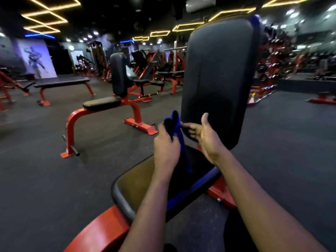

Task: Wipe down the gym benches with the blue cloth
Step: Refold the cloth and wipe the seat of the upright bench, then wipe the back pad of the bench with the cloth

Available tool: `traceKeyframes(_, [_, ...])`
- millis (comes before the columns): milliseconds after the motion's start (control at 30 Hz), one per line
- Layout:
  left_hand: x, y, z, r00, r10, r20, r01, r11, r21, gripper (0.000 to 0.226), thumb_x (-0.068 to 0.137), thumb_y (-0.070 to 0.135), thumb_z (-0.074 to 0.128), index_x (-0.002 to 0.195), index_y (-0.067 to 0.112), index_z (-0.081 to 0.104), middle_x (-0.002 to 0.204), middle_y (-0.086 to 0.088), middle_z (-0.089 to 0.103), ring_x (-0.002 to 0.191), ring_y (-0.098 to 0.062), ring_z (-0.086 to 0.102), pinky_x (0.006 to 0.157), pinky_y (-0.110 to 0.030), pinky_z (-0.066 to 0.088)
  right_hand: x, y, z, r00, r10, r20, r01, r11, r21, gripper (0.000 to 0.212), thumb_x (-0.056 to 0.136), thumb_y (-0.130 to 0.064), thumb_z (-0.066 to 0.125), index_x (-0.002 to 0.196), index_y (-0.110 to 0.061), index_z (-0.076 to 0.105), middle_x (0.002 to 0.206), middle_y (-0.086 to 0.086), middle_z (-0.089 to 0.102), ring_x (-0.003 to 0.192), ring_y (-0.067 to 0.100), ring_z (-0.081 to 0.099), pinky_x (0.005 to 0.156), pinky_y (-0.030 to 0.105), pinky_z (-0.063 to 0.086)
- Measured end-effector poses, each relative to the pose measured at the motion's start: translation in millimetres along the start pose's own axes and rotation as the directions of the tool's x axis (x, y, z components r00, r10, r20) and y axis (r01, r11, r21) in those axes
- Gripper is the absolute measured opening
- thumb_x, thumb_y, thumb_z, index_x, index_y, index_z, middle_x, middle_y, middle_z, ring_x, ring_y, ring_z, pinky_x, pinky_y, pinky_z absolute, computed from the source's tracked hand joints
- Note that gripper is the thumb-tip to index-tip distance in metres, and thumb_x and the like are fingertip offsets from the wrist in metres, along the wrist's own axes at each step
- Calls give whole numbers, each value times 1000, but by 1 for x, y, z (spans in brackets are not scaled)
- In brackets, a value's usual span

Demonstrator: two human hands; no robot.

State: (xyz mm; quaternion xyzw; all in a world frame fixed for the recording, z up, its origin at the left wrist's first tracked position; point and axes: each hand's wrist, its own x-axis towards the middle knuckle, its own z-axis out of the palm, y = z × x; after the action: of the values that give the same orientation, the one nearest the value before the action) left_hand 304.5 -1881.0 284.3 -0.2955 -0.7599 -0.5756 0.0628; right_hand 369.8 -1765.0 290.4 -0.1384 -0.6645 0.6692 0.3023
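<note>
Bunching the blue cloth (172, 128) in the left hand (164, 142), the person spreads the right hand (203, 135), seemingly refolding before wiping the upright backrest (218, 75).

A dark, speckled rubber floor (36, 170) runs through the whole hall. The ceiling (109, 15) is black, crossed by yellow light strips (236, 10) set in angular outlines, with a blue strip (40, 35) at the far left and small round spotlights (90, 36) further back. A pale mural (36, 59) of a muscular figure covers part of the left wall. In front of it stands a flat bench (61, 81) on red legs. Red-framed machines (145, 60) crowd the back, a red rack (267, 70) stands at the right (too blurred to read), and an air conditioner (200, 4) hangs overhead.
</note>
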Motion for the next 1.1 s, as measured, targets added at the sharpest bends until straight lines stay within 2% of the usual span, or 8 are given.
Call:
traceKeyframes(67, [10,10,16,980,-143,-140,149,988,35,37,93,11,50,131,11,47,110,-28,63,103,-44,61,85,-47,48,12,-7,-38,916,-297,-268,226,937,-266,55,100,-55,35,91,-22,78,101,-1,76,103,15,68,99,39,47])
traceKeyframes(133, [26,17,35,939,-232,-255,255,965,61,30,93,12,50,122,8,46,112,-26,63,105,-44,60,84,-47,49,20,-18,-76,631,-522,-574,327,850,-413,35,92,-46,48,82,-22,73,88,-3,75,87,16,69,86,43,52])
traceKeyframes(233, [49,34,74,907,-315,-281,331,943,13,28,94,13,49,120,5,42,120,-23,60,108,-44,59,83,-47,48,45,-32,-124,405,-509,-759,252,860,-443,31,92,-43,48,100,-18,64,97,3,68,86,18,60,83,41,48])
traceKeyframes(433, [48,35,162,991,-124,-46,110,966,-236,36,102,31,43,125,8,59,124,-18,54,119,-34,46,94,-32,32,95,-31,-157,861,-155,-485,100,985,-138,96,86,-82,29,131,-3,59,131,18,61,115,28,61,93,28,50])
traceKeyframes(533, [42,11,183,988,-109,-111,85,975,-205,40,101,34,47,141,28,50,151,-7,34,136,-28,29,108,-35,24,107,-15,-158,872,-146,-467,204,976,76,113,64,-90,54,143,-10,49,143,9,53,133,23,50,114,38,37])
traceKeyframes(667, [46,13,212,984,-177,-13,174,973,-149,79,86,77,30,152,47,0,163,4,-14,150,-23,-9,112,-66,7,108,-13,-154,824,-226,-519,299,952,60,55,99,-53,43,134,-13,57,126,-3,67,124,12,57,111,31,40])
traceKeyframes(767, [44,17,222,973,-217,-82,198,961,-192,98,70,92,23,152,47,-7,163,5,-15,150,-21,-10,114,-64,6,112,-6,-153,815,-232,-531,322,943,82,87,81,-77,52,142,-14,49,147,5,49,139,16,42,119,37,29])
traceKeyframes(1100, [65,4,218,929,-367,-42,336,887,-316,71,101,45,42,156,12,11,164,-4,-9,150,-25,-9,119,-37,-4,99,-23,-146,779,-269,-567,333,943,10,51,104,-43,36,134,-7,57,142,14,52,135,32,42,112,38,37])
